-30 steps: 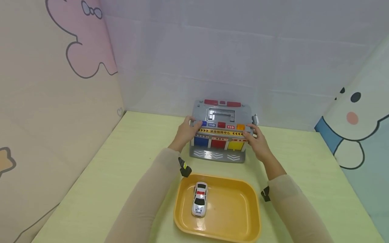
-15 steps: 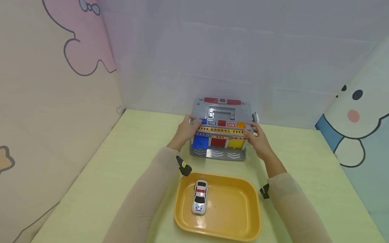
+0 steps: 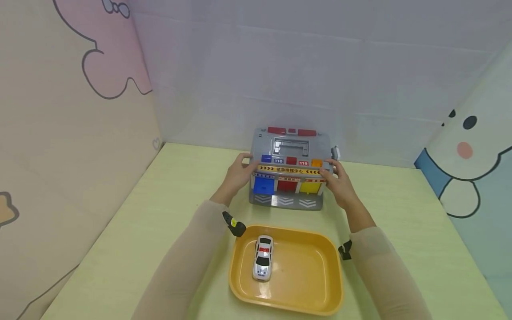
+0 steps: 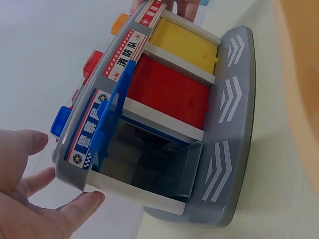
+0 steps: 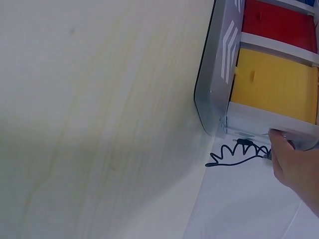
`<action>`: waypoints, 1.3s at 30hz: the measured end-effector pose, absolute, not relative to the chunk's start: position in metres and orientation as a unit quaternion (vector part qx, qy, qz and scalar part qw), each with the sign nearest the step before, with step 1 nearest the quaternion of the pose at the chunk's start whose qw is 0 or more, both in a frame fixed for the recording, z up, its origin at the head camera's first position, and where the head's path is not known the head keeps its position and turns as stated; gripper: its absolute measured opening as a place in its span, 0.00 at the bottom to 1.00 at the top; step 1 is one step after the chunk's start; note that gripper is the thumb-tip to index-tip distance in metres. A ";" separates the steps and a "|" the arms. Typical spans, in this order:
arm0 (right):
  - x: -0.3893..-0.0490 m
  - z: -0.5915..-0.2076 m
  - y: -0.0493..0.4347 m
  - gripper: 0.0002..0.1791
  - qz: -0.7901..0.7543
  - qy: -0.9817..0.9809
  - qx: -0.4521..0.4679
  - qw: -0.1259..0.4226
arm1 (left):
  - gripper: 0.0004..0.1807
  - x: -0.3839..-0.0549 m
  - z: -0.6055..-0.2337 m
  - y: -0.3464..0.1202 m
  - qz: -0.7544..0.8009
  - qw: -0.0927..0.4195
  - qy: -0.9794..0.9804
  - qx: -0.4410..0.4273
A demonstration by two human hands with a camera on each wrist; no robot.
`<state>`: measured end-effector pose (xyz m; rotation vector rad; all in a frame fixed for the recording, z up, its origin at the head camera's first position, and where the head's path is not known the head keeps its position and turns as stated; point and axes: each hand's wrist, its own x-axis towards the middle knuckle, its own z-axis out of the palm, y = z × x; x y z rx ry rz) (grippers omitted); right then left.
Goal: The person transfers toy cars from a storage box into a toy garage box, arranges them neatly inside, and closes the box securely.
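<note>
A grey toy garage (image 3: 290, 171) stands at the back of the table, with blue, red and yellow doors and coloured buttons along its roof edge. The blue door (image 4: 112, 112) is swung up, showing a dark bay. The red door (image 4: 169, 92) and yellow door (image 4: 184, 42) are down. My left hand (image 3: 238, 175) is at the garage's left end, fingers spread by the roof corner, thumb just off the blue button (image 4: 61, 121). My right hand (image 3: 338, 184) grips the right end, thumb at the front; its other fingers are partly hidden in the right wrist view.
A yellow tray (image 3: 304, 271) lies nearer me, between my forearms. In its left part sits a white toy police car (image 3: 262, 260). A black coiled cord (image 5: 241, 154) hangs at the garage's right side. A wall hanging (image 3: 248, 80) rises behind the table.
The blue door has swung up from its closed position. My left hand has drawn slightly left, off the blue button. My right hand stays at the right end.
</note>
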<state>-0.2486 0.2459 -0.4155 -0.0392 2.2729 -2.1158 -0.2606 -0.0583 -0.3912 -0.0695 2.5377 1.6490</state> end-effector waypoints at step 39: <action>-0.248 -0.415 0.243 0.25 -0.680 0.733 0.004 0.010 | 0.26 -0.157 -0.403 -0.072 0.524 0.076 0.841 0.109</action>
